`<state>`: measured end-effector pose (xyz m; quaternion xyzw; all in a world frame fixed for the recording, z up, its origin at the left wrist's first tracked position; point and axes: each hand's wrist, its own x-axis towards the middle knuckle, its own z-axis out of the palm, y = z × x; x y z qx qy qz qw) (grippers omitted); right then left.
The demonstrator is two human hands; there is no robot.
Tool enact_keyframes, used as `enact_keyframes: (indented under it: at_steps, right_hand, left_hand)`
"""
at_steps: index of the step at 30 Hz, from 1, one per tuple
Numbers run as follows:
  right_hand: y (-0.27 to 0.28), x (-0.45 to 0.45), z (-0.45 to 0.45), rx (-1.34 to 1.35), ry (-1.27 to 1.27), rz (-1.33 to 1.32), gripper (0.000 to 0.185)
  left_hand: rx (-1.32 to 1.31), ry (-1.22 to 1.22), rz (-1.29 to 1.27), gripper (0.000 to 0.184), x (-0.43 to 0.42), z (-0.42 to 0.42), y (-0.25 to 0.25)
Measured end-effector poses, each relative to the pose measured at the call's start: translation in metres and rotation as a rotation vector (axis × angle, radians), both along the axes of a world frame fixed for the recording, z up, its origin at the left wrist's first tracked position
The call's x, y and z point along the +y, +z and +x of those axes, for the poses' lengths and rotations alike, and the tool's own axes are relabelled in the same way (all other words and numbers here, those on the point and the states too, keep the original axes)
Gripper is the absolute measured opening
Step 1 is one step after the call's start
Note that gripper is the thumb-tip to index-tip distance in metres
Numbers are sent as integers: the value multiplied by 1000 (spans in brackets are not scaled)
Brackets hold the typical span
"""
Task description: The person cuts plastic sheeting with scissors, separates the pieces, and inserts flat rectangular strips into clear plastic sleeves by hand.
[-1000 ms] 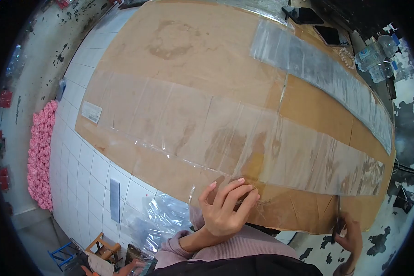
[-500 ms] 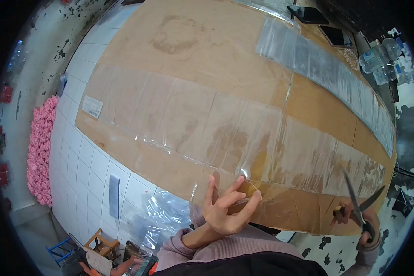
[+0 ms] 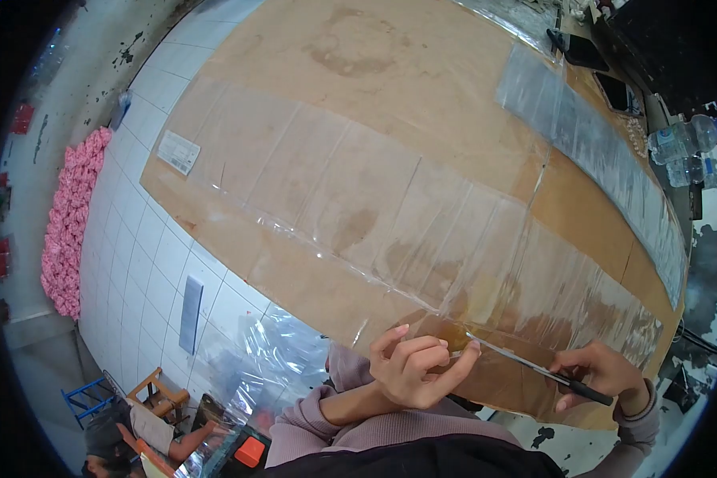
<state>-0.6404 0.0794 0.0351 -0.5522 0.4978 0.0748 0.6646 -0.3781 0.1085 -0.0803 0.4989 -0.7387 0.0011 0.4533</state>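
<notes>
Black-handled scissors (image 3: 534, 366) sit gripped in the right hand (image 3: 593, 370) over the cardboard (image 3: 454, 95), their tip beside the left hand (image 3: 418, 373), half curled; whether it pinches anything I can't tell. Beyond lies a clear plastic strip (image 3: 334, 175).

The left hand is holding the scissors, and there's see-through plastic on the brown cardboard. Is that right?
Not quite: the scissors are in the right hand, as the head view shows. And yes, there's see-through plastic on the brown cardboard.
</notes>
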Motion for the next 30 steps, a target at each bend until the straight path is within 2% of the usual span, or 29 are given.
enact_keyframes:
  at_steps: [3,30]
  right_hand:
    - [-3,0,5,11,-67,39,44]
    - [-22,-17,22,-92,22,-60,43]
  left_hand:
    - [-2,-2,16,33,2,0,1]
    - [58,-26,25,29,2,-1,1]
